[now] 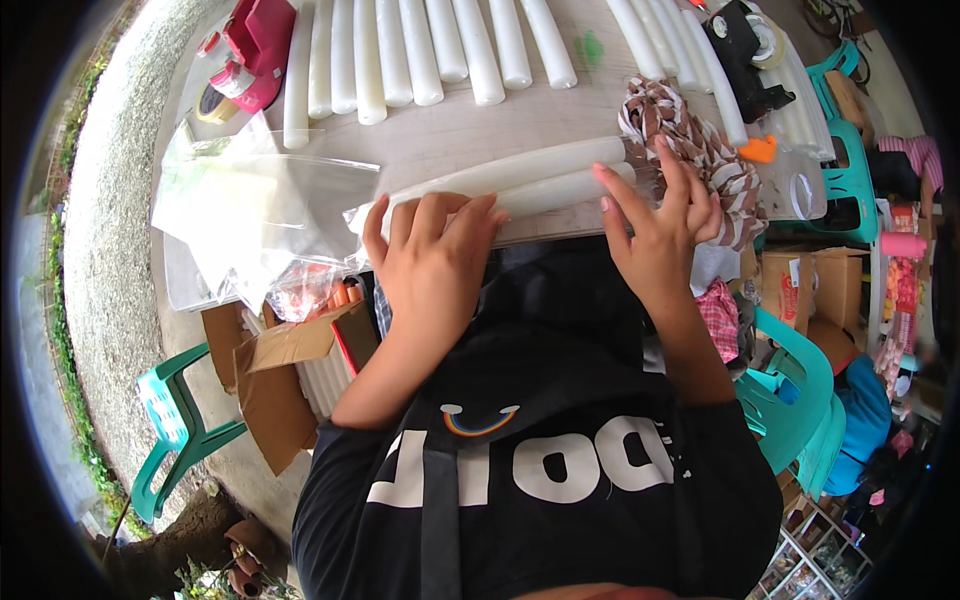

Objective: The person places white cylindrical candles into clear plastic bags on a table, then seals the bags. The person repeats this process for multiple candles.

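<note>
Two long white candles [520, 166] lie side by side along the table's near edge. They seem to be in clear plastic that shows at their left end. My left hand [430, 250] is curled over the left part of the candles, fingers bent down on them. My right hand [665, 225] is at their right end, fingers spread and index fingertip against the nearer candle. Beyond my right fingers lies a bunched brown-and-white braided cloth [690, 140]. Clear plastic bags [250, 200] are spread out to the left of my left hand.
Rows of white candles [400, 55] lie at the table's far side. A pink tape dispenser [255, 50], a tape roll [215, 103] and a black dispenser [745, 55] stand there too. An open cardboard box [290, 350] sits below left. Green chairs [790, 390] flank the table.
</note>
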The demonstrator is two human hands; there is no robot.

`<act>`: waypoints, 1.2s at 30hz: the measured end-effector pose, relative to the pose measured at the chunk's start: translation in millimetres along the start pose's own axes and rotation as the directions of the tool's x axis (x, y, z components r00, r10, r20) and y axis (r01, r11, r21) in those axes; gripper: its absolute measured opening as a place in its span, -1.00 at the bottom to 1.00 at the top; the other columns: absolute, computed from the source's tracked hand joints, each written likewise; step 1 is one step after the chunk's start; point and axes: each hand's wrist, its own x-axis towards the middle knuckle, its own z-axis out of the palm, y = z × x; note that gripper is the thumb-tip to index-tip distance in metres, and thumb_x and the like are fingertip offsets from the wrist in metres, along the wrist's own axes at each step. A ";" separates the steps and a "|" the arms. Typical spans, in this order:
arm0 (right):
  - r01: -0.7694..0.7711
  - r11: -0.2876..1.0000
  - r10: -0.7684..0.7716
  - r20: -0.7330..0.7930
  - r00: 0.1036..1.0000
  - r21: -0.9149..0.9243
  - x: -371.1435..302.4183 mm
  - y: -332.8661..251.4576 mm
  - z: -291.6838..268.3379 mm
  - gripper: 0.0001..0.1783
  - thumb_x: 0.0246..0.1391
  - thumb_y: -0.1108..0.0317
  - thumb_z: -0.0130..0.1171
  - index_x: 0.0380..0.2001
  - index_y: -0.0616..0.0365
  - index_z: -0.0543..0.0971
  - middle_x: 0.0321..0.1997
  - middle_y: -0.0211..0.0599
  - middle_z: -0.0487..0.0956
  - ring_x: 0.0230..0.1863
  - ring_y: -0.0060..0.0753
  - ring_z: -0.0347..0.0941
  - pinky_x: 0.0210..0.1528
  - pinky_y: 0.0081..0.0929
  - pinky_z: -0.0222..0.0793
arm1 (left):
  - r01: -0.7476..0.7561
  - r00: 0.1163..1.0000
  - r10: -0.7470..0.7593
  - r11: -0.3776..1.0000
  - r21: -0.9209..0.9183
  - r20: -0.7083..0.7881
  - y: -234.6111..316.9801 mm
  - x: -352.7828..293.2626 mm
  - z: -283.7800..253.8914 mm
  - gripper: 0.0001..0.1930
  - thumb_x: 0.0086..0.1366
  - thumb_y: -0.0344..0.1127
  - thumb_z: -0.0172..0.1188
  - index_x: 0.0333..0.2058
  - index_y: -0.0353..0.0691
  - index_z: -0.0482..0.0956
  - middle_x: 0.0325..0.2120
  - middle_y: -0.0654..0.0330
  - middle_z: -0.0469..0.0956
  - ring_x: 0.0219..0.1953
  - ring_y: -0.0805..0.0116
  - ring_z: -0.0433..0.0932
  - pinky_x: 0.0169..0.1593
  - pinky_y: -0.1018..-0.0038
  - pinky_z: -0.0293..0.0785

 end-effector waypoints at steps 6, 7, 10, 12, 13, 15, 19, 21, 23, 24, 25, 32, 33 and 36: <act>0.101 0.995 -0.099 -0.124 0.987 0.006 14.3 -3.2 -10.7 -0.61 0.02 0.21 0.30 -0.03 -0.42 0.67 0.19 -0.56 0.50 0.23 -0.28 0.22 0.30 -0.01 -0.22 | 0.235 0.972 -0.232 0.964 0.126 -0.034 -45.4 -49.3 -32.1 -0.71 0.15 -0.15 0.42 -0.13 0.00 0.69 -0.10 0.31 0.55 -0.07 0.31 0.49 0.14 0.22 0.24; 0.122 0.990 -0.108 -0.170 0.980 0.073 19.8 -6.5 -12.0 -0.61 0.03 0.25 0.30 -0.02 -0.36 0.67 0.11 -0.57 0.54 0.18 -0.31 0.26 0.28 -0.05 -0.17 | 0.260 0.965 -0.258 0.965 0.035 -0.047 -52.7 -52.1 -34.9 -0.71 0.16 -0.18 0.41 -0.14 -0.03 0.69 -0.12 0.28 0.56 -0.09 0.29 0.50 0.11 0.23 0.27; 0.238 0.855 -0.171 -0.184 0.968 0.460 49.3 -26.4 -23.4 -0.51 0.07 0.37 0.27 0.12 -0.16 0.59 -0.24 -0.60 0.62 -0.07 -0.44 0.40 0.19 -0.26 -0.02 | 0.390 0.915 -0.403 0.885 -0.254 0.002 -62.5 -56.0 -40.6 -0.74 0.18 -0.26 0.40 -0.14 -0.11 0.68 -0.17 0.19 0.58 -0.17 0.25 0.53 0.01 0.27 0.34; 0.211 0.724 -0.219 -0.071 0.973 0.657 61.4 -45.3 -23.6 -0.47 0.09 0.39 0.26 0.17 -0.14 0.55 -0.31 -0.61 0.62 -0.12 -0.45 0.42 0.17 -0.29 0.00 | 0.540 0.834 -0.529 0.728 -0.423 0.155 -64.5 -52.6 -43.2 -0.74 0.18 -0.29 0.40 -0.15 -0.16 0.67 -0.22 0.15 0.59 -0.23 0.23 0.55 -0.03 0.28 0.37; 0.234 0.671 -0.329 -0.001 0.944 0.704 67.4 -51.0 -20.2 -0.43 0.08 0.47 0.23 0.22 0.10 0.48 -0.39 -0.45 0.62 -0.14 -0.39 0.49 0.11 -0.37 0.20 | 0.501 0.859 -0.497 0.761 -0.412 0.127 -65.5 -49.9 -43.1 -0.76 0.16 -0.29 0.41 -0.20 -0.17 0.67 -0.30 0.16 0.61 -0.31 0.28 0.56 -0.10 0.32 0.40; 0.211 0.501 -0.456 0.049 0.888 0.840 82.8 -68.1 -16.1 -0.40 0.09 0.52 0.19 0.25 0.13 0.44 -0.43 -0.43 0.59 -0.25 -0.42 0.49 0.04 -0.40 0.27 | 0.469 0.879 -0.463 0.803 -0.369 0.110 -73.2 -52.2 -39.8 -0.77 0.15 -0.29 0.42 -0.22 -0.17 0.67 -0.31 0.18 0.61 -0.30 0.30 0.56 -0.16 0.35 0.41; 0.004 0.279 -0.636 0.181 0.750 0.960 100.0 -96.3 0.9 -0.33 0.10 0.56 0.11 0.33 0.08 0.36 -0.50 -0.36 0.51 -0.44 -0.52 0.45 -0.21 -0.50 0.39 | 0.451 0.888 -0.445 0.801 -0.393 0.111 -79.9 -48.3 -37.1 -0.82 0.12 -0.29 0.44 -0.32 -0.19 0.68 -0.41 0.23 0.61 -0.40 0.36 0.54 -0.26 0.42 0.42; -0.038 0.332 -0.695 0.272 0.665 0.942 105.3 -107.5 5.6 -0.28 0.09 0.57 0.12 0.36 -0.08 0.34 -0.50 -0.37 0.50 -0.46 -0.52 0.45 -0.27 -0.53 0.39 | 0.481 0.871 -0.469 0.753 -0.448 0.147 -82.9 -47.0 -37.2 -0.84 0.12 -0.29 0.44 -0.36 -0.20 0.69 -0.45 0.24 0.61 -0.44 0.39 0.52 -0.28 0.43 0.41; -0.082 0.382 -0.733 0.356 0.579 0.920 110.2 -116.9 5.2 -0.27 0.10 0.55 0.12 0.36 -0.17 0.34 -0.49 -0.40 0.50 -0.43 -0.51 0.44 -0.17 -0.49 0.36 | 0.512 0.849 -0.497 0.686 -0.517 0.182 -84.1 -46.0 -36.3 -0.85 0.12 -0.30 0.44 -0.40 -0.21 0.70 -0.49 0.25 0.60 -0.49 0.43 0.49 -0.32 0.46 0.41; -0.102 0.409 -0.747 0.397 0.533 0.907 112.0 -120.1 5.0 -0.26 0.10 0.54 0.12 0.37 -0.22 0.34 -0.48 -0.42 0.49 -0.41 -0.51 0.43 -0.12 -0.47 0.34 | 0.512 0.847 -0.500 0.682 -0.523 0.179 -85.1 -46.0 -35.3 -0.86 0.13 -0.30 0.44 -0.40 -0.22 0.70 -0.49 0.26 0.60 -0.50 0.44 0.48 -0.33 0.47 0.40; -0.052 0.437 -0.745 0.393 0.539 0.898 112.3 -122.0 5.0 -0.26 0.10 0.53 0.12 0.36 -0.26 0.34 -0.47 -0.45 0.50 -0.38 -0.51 0.43 -0.05 -0.44 0.29 | 0.512 0.846 -0.503 0.677 -0.528 0.176 -86.1 -46.4 -33.8 -0.86 0.13 -0.31 0.44 -0.41 -0.22 0.70 -0.49 0.26 0.60 -0.50 0.45 0.46 -0.35 0.48 0.40; 0.047 0.525 -0.697 0.397 0.598 0.850 104.3 -130.3 12.4 -0.32 0.11 0.42 0.11 0.31 -0.35 0.38 -0.45 -0.53 0.55 -0.31 -0.43 0.44 0.10 -0.29 0.05 | 0.515 0.846 -0.500 0.676 -0.527 0.184 -86.9 -47.4 -33.3 -0.85 0.13 -0.27 0.45 -0.44 -0.20 0.69 -0.50 0.29 0.60 -0.52 0.45 0.43 -0.32 0.48 0.36; 0.076 0.516 -0.692 0.363 0.624 0.853 100.8 -130.6 15.1 -0.35 0.10 0.39 0.11 0.30 -0.34 0.39 -0.47 -0.50 0.59 -0.34 -0.38 0.48 0.05 -0.28 0.07 | 0.513 0.848 -0.500 0.690 -0.511 0.176 -86.5 -47.9 -33.0 -0.85 0.14 -0.26 0.44 -0.44 -0.18 0.69 -0.50 0.31 0.59 -0.51 0.45 0.43 -0.28 0.47 0.34; 0.109 0.517 -0.668 0.321 0.672 0.849 94.8 -131.5 14.7 -0.36 0.10 0.39 0.11 0.28 -0.33 0.40 -0.48 -0.53 0.58 -0.28 -0.37 0.45 0.06 -0.27 0.05 | 0.508 0.853 -0.495 0.717 -0.477 0.164 -85.5 -49.2 -32.4 -0.85 0.15 -0.23 0.43 -0.44 -0.13 0.67 -0.51 0.34 0.56 -0.49 0.44 0.43 -0.18 0.44 0.28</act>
